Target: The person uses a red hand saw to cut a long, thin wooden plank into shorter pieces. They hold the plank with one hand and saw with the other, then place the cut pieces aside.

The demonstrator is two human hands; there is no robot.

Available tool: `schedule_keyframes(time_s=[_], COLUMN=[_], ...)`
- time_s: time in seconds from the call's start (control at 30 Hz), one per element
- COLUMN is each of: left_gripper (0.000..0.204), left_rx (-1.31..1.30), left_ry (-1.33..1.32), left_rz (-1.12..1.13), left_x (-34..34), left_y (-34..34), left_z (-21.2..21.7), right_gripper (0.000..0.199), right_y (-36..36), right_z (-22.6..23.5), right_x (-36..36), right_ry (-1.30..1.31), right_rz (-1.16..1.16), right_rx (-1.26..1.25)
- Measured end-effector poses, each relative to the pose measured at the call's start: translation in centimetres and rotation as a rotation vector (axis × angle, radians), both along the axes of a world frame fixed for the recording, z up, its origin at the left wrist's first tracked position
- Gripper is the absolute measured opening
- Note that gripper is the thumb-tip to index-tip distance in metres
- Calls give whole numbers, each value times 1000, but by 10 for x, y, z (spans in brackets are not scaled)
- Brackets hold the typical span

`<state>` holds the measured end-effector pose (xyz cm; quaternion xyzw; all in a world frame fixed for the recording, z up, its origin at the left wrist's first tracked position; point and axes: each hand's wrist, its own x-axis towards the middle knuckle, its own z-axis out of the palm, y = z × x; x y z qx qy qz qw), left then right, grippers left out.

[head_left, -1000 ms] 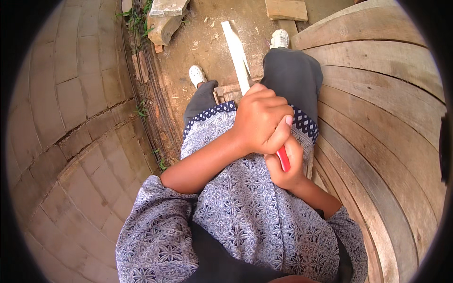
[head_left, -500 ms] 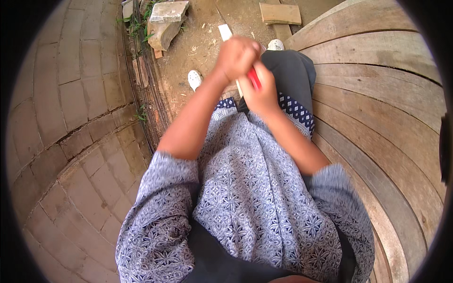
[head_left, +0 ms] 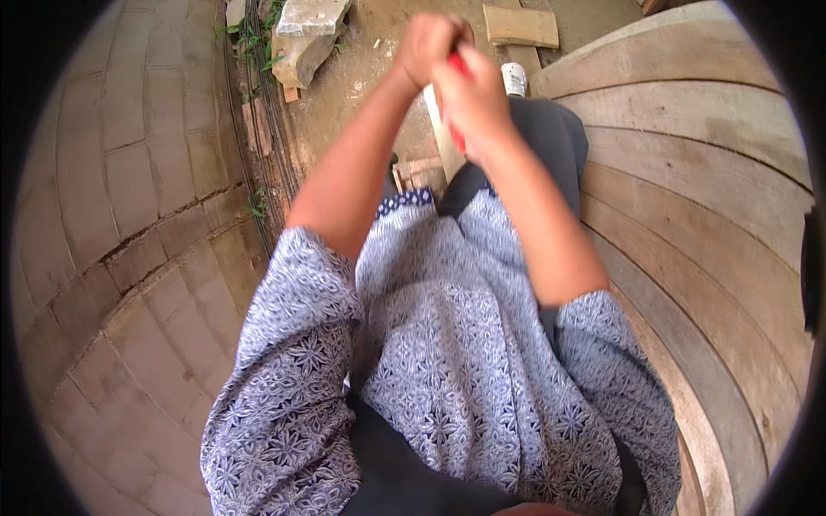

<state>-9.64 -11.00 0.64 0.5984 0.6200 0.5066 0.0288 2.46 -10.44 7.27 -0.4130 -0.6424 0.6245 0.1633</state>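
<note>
Both my hands are closed, one ahead of the other, at the top middle. My right hand (head_left: 473,99) wraps around a red tool (head_left: 458,138), whose red shows at both ends of the fist; the working part is hidden. Just ahead, my left hand (head_left: 428,50) is clenched against the tool's far end, apparently gripping it too, though its fingers are partly hidden and blurred. A pale wooden strip (head_left: 440,129) runs below the hands toward my lap, its far end covered by them.
A brick wall (head_left: 129,172) rises on the left, and a wall of wooden planks (head_left: 688,146) on the right. Stone blocks (head_left: 305,47) lie by thin rods and weeds at the far left. A wood block (head_left: 520,26) rests on the dirt floor near my white shoe (head_left: 514,79).
Both hands have moved forward, away from my body, with the red tool. More of the pale strip shows behind them. My left shoe is now out of sight.
</note>
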Motion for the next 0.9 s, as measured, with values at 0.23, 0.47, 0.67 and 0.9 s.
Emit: schedule_keyframes(time_s=[0.23, 0.47, 0.67, 0.9], left_gripper=[36, 39, 42, 48], left_rx=[-226, -216, -119, -238], left_ry=[-377, -324, -208, -361], left_rz=[-90, -181, -119, -62], left_x=[52, 122, 3, 34], left_y=[-45, -104, -10, -23], left_z=[17, 89, -8, -5], right_gripper=[20, 55, 29, 19], right_y=[-43, -96, -11, -19], right_z=[-8, 66, -29, -31], right_x=[67, 157, 12, 45], right_ry=[82, 112, 69, 41], right_rz=[78, 219, 2, 43], right_rx=[236, 88, 248, 235])
